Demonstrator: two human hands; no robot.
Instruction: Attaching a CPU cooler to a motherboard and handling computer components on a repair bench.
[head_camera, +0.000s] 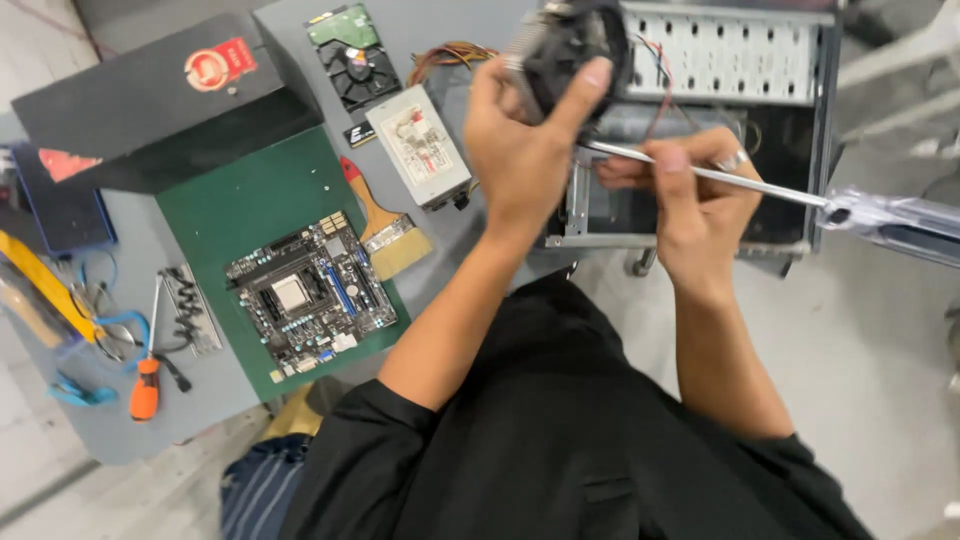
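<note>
left hand (520, 150) grips finned black cooler (570, 50)

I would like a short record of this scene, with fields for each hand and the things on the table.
left hand: holds a black cooler fan
right hand: grips the shaft of a long screwdriver, tip toward the fan
behind hands: open computer case
green mat: motherboard
table: paintbrush, power supply, hard drive, orange screwdriver
</note>
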